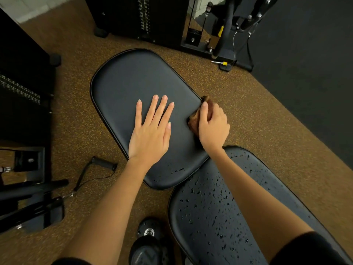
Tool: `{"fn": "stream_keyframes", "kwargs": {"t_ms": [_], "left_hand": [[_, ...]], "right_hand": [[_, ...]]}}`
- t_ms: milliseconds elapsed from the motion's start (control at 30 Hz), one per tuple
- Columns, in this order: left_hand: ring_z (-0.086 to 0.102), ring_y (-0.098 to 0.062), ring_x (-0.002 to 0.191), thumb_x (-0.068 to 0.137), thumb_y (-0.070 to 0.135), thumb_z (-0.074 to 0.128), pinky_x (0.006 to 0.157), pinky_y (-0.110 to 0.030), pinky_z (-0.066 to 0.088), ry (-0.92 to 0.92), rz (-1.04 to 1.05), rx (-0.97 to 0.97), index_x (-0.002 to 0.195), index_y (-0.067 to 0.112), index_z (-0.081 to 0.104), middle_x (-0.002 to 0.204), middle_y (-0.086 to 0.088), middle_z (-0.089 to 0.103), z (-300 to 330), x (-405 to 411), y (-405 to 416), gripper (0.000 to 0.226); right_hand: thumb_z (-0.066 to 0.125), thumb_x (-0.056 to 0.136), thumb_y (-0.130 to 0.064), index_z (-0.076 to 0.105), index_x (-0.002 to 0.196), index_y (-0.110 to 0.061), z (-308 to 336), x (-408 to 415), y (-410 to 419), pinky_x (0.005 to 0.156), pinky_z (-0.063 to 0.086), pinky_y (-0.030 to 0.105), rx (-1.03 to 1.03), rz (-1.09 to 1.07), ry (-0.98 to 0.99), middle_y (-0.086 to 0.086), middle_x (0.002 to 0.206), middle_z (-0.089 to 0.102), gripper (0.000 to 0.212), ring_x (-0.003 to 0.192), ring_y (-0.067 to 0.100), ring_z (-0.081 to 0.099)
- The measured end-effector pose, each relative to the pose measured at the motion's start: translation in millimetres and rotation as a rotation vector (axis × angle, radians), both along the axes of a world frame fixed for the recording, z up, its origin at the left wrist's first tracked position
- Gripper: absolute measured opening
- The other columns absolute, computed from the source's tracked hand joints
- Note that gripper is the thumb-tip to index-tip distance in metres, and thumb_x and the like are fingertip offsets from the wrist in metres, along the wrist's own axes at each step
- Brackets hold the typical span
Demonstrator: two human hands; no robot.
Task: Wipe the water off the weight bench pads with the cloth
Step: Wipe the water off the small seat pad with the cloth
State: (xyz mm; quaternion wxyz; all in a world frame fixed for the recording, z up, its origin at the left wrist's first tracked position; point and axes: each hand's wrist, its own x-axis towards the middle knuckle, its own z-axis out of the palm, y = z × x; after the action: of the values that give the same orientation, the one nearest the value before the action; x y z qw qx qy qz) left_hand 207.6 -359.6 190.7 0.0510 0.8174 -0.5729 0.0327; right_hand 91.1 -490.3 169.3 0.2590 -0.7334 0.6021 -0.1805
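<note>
Cloth [194, 119] gripped by right hand [213, 125]; left hand [150, 131] flat, fingers spread, on pad [133, 81].

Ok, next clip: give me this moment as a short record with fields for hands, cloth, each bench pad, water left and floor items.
left hand: left hand lies flat, fingers straight, on the far pad
right hand: right hand grips the cloth at the far pad's right edge
far pad: mostly dry, a few drops near its near end
near pad: near pad covered in water droplets, not yet wiped
floor: cable handle left of the pads, dumbbell at the bottom
</note>
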Motion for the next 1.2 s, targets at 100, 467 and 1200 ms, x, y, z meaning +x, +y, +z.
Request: {"fn": "stream_keyframes", "kwargs": {"t_ms": [100, 467, 1200], "left_hand": [[0.01, -0.028, 0.15, 0.105, 0.029, 0.02, 0.119, -0.057, 0.008, -0.004, 0.0, 0.005, 0.155, 0.013, 0.014, 0.162, -0.01, 0.014, -1, 1, 0, 0.053], [0.016, -0.023, 0.149, 0.104, 0.028, 0.02, 0.122, -0.05, 0.003, 0.253, -0.046, -0.15, 0.152, 0.013, 0.029, 0.158, -0.007, 0.029, 3, 5, 2, 0.051], [0.02, -0.012, 0.147, 0.103, 0.032, 0.025, 0.123, -0.03, 0.005, 0.732, -0.009, -0.365, 0.15, 0.006, 0.029, 0.155, -0.006, 0.034, 12, 14, 10, 0.054]], "right_hand": [[0.032, 0.102, -0.049, 0.054, 0.129, -0.014, -6, -12, 15, 0.095, 0.041, 0.045, 0.084, -0.174, -0.084, 0.007, 0.124, 0.057, 0.049, 0.117, 0.029, 0.051], [0.02, 0.101, -0.048, 0.025, 0.155, -0.005, -13, 11, 70, 0.119, 0.01, 0.06, -0.14, -0.096, 0.092, 0.016, 0.161, 0.024, 0.069, 0.149, 0.038, 0.018], [0.027, 0.104, -0.038, 0.026, 0.156, -0.013, 4, 14, 78, 0.123, 0.008, 0.051, -0.283, 0.555, 0.053, 0.002, 0.163, 0.022, 0.057, 0.153, 0.021, 0.01]]}}
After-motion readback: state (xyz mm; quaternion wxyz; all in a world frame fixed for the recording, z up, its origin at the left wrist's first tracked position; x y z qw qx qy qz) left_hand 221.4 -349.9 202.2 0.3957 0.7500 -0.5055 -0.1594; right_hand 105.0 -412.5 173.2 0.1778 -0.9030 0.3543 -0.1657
